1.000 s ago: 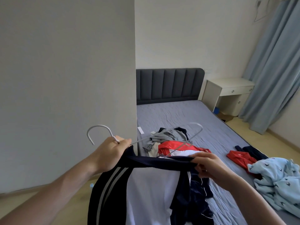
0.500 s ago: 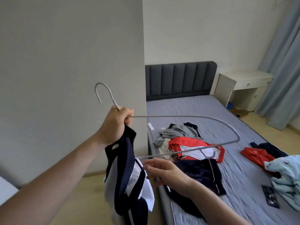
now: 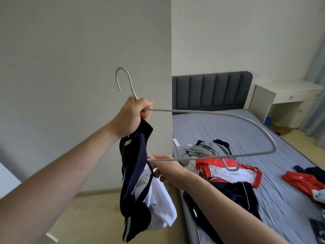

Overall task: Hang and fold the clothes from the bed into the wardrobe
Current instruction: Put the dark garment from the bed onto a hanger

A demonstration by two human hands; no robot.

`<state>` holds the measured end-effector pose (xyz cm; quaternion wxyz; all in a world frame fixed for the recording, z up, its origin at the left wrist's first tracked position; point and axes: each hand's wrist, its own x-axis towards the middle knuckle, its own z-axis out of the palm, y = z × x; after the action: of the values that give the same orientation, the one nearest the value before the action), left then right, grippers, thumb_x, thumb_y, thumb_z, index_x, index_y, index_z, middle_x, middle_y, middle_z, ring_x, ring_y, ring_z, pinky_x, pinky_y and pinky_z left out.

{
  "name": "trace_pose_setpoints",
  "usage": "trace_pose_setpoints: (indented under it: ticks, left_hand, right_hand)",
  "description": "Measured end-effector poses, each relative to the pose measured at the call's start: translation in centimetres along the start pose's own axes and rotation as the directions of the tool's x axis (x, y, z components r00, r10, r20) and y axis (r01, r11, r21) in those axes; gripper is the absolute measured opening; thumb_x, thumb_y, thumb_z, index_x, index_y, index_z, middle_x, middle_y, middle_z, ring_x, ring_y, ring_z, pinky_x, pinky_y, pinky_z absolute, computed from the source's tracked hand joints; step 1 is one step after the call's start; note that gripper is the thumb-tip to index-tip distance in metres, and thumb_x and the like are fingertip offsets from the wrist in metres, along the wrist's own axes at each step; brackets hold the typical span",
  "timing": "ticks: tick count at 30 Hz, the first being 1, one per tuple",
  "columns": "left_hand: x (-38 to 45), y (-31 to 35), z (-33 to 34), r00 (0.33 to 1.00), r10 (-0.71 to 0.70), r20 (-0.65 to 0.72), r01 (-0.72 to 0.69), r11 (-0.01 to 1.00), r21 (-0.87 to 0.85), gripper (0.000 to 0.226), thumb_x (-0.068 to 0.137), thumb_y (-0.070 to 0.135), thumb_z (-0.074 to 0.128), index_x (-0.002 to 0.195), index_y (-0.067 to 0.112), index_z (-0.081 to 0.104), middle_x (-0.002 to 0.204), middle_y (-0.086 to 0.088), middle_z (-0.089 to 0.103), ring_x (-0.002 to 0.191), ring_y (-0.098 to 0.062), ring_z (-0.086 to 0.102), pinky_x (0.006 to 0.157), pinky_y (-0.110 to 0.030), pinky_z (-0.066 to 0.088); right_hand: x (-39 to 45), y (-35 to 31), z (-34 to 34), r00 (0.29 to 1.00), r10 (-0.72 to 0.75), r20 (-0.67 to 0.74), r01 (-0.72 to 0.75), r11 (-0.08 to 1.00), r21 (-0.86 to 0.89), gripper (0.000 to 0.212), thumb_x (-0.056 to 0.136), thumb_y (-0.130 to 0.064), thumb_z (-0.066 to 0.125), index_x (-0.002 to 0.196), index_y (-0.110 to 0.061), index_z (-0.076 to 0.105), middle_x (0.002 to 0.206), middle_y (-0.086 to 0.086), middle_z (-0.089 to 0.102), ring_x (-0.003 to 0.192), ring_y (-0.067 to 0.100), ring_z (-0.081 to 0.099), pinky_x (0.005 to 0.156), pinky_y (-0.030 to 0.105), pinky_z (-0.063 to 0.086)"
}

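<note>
Left hand (image 3: 132,117): fist closed round the neck of the grey wire hanger (image 3: 211,136) and, in the same grip, the collar end of the navy-and-white jacket (image 3: 139,187); held up at about 10 o'clock from the middle of the view.
Right hand (image 3: 163,167): fingers pinch the free lower end of the hanger's wire, right against the jacket cloth, at about 6 o'clock.
Hanger: hook points up above the left fist; the wire loops out toward 3 o'clock over the bed (image 3: 246,131) and comes back to the right hand.
Jacket: hangs bunched straight down from the left fist, off the near-left edge of the bed, not yet spread on the wire.
Other clothes: a grey, red and dark pile (image 3: 216,162) lies on the bed at 4 o'clock; more red and dark pieces (image 3: 306,180) near the right edge.
Step in hand: likely threading the wire end into the jacket's shoulder or sleeve opening.
How to do it well: keep the left grip firm on collar and neck so neither slips; guide the wire tip inside the cloth, not through a seam; slide the cloth along until the shoulder sits on the bend.
Watch for: the wire snagging the white lining, or the jacket's weight twisting the hanger.
Wardrobe: not identifiable in view.
</note>
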<state>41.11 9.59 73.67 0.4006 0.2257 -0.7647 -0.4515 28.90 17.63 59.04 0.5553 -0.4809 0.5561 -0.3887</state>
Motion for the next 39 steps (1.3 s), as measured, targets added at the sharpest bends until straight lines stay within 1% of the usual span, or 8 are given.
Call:
trace_pose_setpoints:
  ticks: [6,14,19,22,26,31,36,39]
  left_hand:
    - [-0.1,0.0,-0.7,1.0,-0.003,-0.018,0.003,1.0,0.004,0.04,0.077,0.038,0.051,0.048,0.029,0.026,0.052,0.001,0.019,0.056,-0.023,0.014,0.052,-0.031,0.018]
    - [-0.8,-0.1,-0.8,0.997,-0.038,-0.07,0.043,0.997,0.065,0.04,0.076,0.042,0.049,0.047,0.029,0.025,0.052,0.002,0.02,0.055,-0.02,0.016,0.056,-0.036,0.015]
    - [-0.9,0.3,-0.4,0.995,-0.035,-0.092,0.043,0.995,0.085,0.042,0.084,0.027,0.044,0.048,0.033,0.023,0.052,0.009,0.018,0.052,-0.012,0.015,0.053,-0.03,0.017]
    - [-0.9,0.7,-0.3,0.994,-0.017,-0.107,0.031,0.991,0.129,0.04,0.084,0.026,0.044,0.051,0.031,0.022,0.054,0.007,0.017,0.054,-0.014,0.014,0.052,-0.029,0.017]
    - [-1.0,0.4,-0.8,0.994,-0.01,-0.107,0.034,0.975,0.22,0.04,0.085,0.028,0.044,0.051,0.028,0.021,0.055,0.004,0.018,0.057,-0.016,0.015,0.053,-0.029,0.017]
    - [-1.3,-0.4,-0.7,0.996,-0.034,-0.08,0.055,0.958,0.283,0.042,0.086,0.028,0.043,0.051,0.027,0.021,0.056,0.003,0.017,0.056,-0.016,0.015,0.052,-0.029,0.017]
    - [-2.7,-1.7,-1.9,0.985,-0.136,0.108,0.079,0.906,0.417,0.039,0.088,0.027,0.041,0.057,0.024,0.018,0.06,-0.001,0.014,0.058,-0.018,0.013,0.056,-0.035,0.014]
    - [-3.6,-2.2,-2.2,0.964,-0.174,0.203,0.072,0.9,0.429,0.039,0.089,0.026,0.04,0.058,0.023,0.017,0.061,-0.001,0.013,0.059,-0.02,0.013,0.056,-0.035,0.014]
  right_hand:
    - [0.0,0.3,-1.0,0.998,-0.011,0.064,0.008,0.999,0.052,0.02,0.08,-0.051,0.072,0.081,-0.031,0.067,0.071,-0.012,0.052,0.059,0.006,0.043,0.049,0.017,0.027]
    - [-0.2,2.8,-2.6,0.969,0.162,-0.187,-0.117,0.966,0.231,0.02,0.063,-0.028,0.081,0.053,-0.019,0.066,0.056,-0.005,0.047,0.044,0.01,0.037,0.044,0.023,0.022]
    - [-2.0,5.2,-2.3,0.953,0.239,-0.184,-0.186,0.946,0.267,0.049,0.062,-0.042,0.086,0.093,-0.004,0.077,0.096,0.012,0.077,0.09,0.028,0.075,0.086,0.045,0.059]
    - [-3.7,6.8,-1.2,0.971,0.239,-0.024,-0.225,0.941,0.254,0.068,0.08,-0.075,0.068,0.115,-0.018,0.078,0.116,0.006,0.077,0.114,0.025,0.071,0.107,0.045,0.051]
    - [-6.6,9.9,0.0,0.972,0.223,0.079,-0.234,0.95,0.205,0.078,0.077,-0.087,0.057,0.113,-0.021,0.076,0.105,-0.005,0.074,0.09,0.015,0.07,0.079,0.024,0.056]
    - [-8.4,12.1,0.0,0.987,0.124,-0.103,-0.127,0.991,-0.028,0.049,0.082,-0.048,0.078,0.07,-0.006,0.056,0.07,0.005,0.04,0.066,0.013,0.038,0.063,0.029,0.03]
    - [-9.4,10.3,-6.4,0.876,0.294,-0.383,-0.135,0.911,0.389,0.023,0.086,-0.033,0.078,0.089,-0.011,0.08,0.076,0.009,0.069,0.063,0.018,0.061,0.055,0.026,0.041]
    - [-10.3,8.2,-10.2,0.857,0.305,-0.415,-0.103,0.891,0.443,0.02,0.079,-0.035,0.082,0.066,-0.02,0.079,0.064,0.004,0.065,0.046,0.014,0.055,0.037,0.019,0.033]
